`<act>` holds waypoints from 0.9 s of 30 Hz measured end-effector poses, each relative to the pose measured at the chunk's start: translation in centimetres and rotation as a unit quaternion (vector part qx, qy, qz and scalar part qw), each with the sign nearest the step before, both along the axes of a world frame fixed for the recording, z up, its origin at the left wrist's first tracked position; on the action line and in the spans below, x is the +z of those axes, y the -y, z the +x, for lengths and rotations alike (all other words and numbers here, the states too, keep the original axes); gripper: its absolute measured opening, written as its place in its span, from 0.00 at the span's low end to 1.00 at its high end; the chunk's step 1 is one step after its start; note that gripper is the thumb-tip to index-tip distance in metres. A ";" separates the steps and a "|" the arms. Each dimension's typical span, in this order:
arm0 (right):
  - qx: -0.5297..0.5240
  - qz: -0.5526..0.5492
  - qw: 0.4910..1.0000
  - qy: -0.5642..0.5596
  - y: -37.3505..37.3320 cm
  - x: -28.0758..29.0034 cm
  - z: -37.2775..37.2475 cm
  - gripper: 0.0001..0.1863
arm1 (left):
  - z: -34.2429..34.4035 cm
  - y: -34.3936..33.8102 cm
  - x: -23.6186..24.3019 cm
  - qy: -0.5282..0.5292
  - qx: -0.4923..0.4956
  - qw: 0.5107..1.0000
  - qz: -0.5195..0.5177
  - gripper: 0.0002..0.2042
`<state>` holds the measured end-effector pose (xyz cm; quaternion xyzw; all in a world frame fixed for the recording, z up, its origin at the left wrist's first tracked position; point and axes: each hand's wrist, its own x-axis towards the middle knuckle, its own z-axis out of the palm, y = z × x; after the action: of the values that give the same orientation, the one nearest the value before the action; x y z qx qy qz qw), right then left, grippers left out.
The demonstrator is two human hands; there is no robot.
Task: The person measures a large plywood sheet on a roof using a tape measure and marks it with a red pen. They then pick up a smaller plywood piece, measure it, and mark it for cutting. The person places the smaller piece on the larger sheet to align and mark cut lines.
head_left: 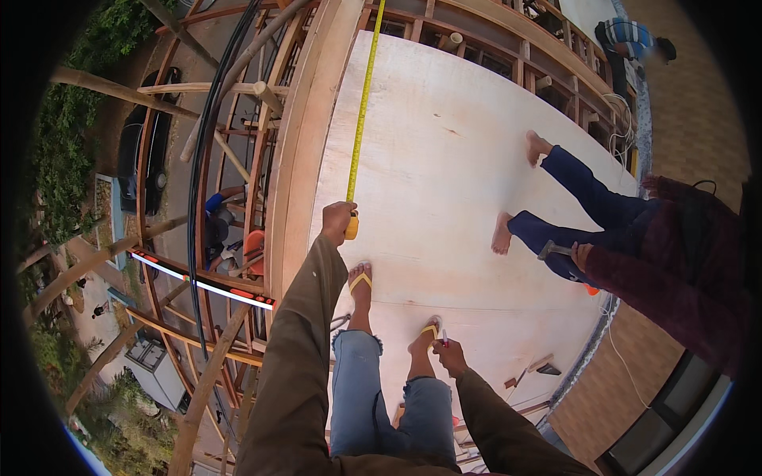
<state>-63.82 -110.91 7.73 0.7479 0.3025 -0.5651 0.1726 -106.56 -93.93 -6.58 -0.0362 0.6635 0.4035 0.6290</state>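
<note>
My left hand (336,219) is stretched out and gripping the yellow case of a tape measure (352,228). Its yellow blade (361,103) runs away from me along the left edge of a pale plywood sheet (444,159). My right hand (447,351) hangs low by my right foot, pinching a small red and white marker (444,338). I stand on the plywood in yellow sandals and torn jeans.
A barefoot person in blue trousers (587,214) stands on the plywood at right, holding a hammer (553,251). A thick timber beam (305,135) borders the sheet on the left. Beyond it, scaffold poles (103,87), black cables (208,135) and a drop to the ground with a parked car.
</note>
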 end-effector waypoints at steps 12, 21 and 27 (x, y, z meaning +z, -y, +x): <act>-0.006 -0.019 0.999 0.024 11.6 -1.3 6.7 0.18 | -1.5 -4.4 -7.1 0.000 -0.003 0.998 -0.059 0.08; -0.045 -0.007 0.998 -0.038 8.9 0.1 2.8 0.15 | -3.7 -3.0 -8.5 0.030 -0.013 0.994 -0.103 0.08; -0.039 -0.022 0.999 0.000 8.4 0.2 3.8 0.16 | -3.1 1.8 -13.7 -0.022 -0.013 0.990 -0.140 0.12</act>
<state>-60.07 -119.28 7.95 0.7551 0.2605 -0.5781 0.1666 -109.68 -95.70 -20.25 -0.1063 0.7278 0.2994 0.6078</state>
